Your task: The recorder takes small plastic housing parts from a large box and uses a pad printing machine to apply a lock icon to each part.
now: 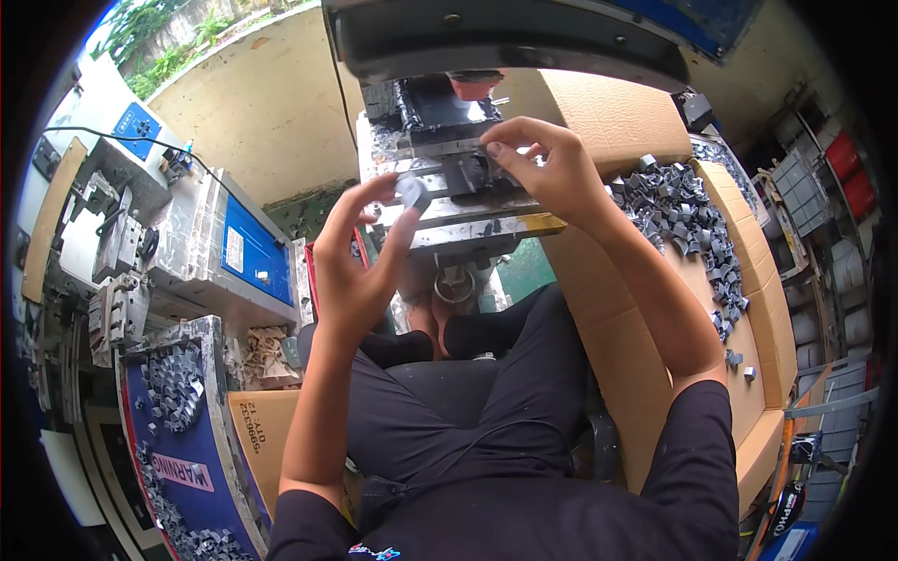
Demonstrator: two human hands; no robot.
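Between the thumb and fingers of my left hand (360, 248) is a small grey plastic part (413, 194), slightly blurred. It is held in front of the machine, left of a dark fixture (466, 175) on the machine's metal bed (426, 224). My right hand (557, 173) hovers at the right side of that fixture, its thumb and index finger pinched close together; anything between them is too small to make out. Above the fixture, a red pad (475, 87) hangs under the machine head (524, 47), over a dark shiny plate (449, 107).
At my right stands an open cardboard box (767, 318) with many grey parts (678, 210) inside. More grey parts lie in a blue-bottomed tray (187, 449) at lower left, beside another carton (257, 439). A machine with a blue panel (257, 252) stands on the left.
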